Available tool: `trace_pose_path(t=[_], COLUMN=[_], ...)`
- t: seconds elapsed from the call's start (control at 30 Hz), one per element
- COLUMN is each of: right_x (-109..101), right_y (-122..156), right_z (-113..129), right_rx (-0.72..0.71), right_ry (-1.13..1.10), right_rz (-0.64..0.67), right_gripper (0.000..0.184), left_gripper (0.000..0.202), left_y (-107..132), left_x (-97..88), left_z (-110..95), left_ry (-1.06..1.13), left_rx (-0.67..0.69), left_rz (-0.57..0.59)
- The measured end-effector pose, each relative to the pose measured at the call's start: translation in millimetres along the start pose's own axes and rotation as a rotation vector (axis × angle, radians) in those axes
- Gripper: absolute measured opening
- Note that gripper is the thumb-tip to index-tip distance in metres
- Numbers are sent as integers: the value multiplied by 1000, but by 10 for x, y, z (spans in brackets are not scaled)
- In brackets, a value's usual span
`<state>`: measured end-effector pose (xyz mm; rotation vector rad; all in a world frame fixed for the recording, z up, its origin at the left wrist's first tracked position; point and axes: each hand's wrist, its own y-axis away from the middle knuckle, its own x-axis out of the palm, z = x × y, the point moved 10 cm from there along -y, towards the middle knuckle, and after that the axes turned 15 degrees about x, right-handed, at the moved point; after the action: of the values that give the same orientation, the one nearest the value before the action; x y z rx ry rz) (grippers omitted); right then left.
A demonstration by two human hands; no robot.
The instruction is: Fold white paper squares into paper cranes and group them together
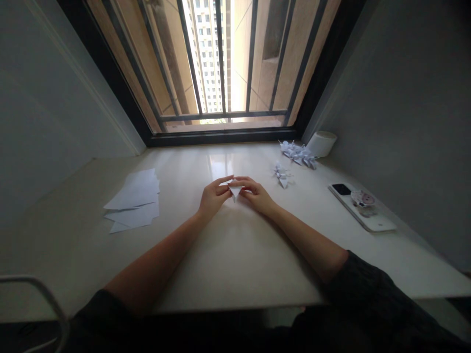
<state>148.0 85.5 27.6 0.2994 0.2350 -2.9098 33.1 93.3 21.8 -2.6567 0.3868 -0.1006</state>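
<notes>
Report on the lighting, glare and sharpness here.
Head view: the window washes out near its middle, while the right wall lies dim; head view: a pale reflection shines on the white surface beyond the left hand and right hand; head view: the folded paper looks soft, its fine creases unreadable.

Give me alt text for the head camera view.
Left hand and right hand hold a small folded paper over a pale surface by a window. Paper sheets lie at left; folded pieces, a white cylinder and a phone at right.
</notes>
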Motion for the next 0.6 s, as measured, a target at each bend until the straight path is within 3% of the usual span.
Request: trace_pose_path(t=[0.13,0.33,0.6], right_x=[-43,-235,-211], right_y=[2,-2,-2], right_z=[24,-36,-70], right_rx=[-13,25,69], right_ry=[-46,-137,-134], right_rz=[-25,-182,-171], right_gripper=[26,23,24], left_gripper=[53,56,55], left_y=[-10,-17,-4], left_x=[-15,-25,-37], left_z=[13,-8,1], left_ry=[32,71,83], left_rx=[8,12,0], left_rz=[-20,-44,-68])
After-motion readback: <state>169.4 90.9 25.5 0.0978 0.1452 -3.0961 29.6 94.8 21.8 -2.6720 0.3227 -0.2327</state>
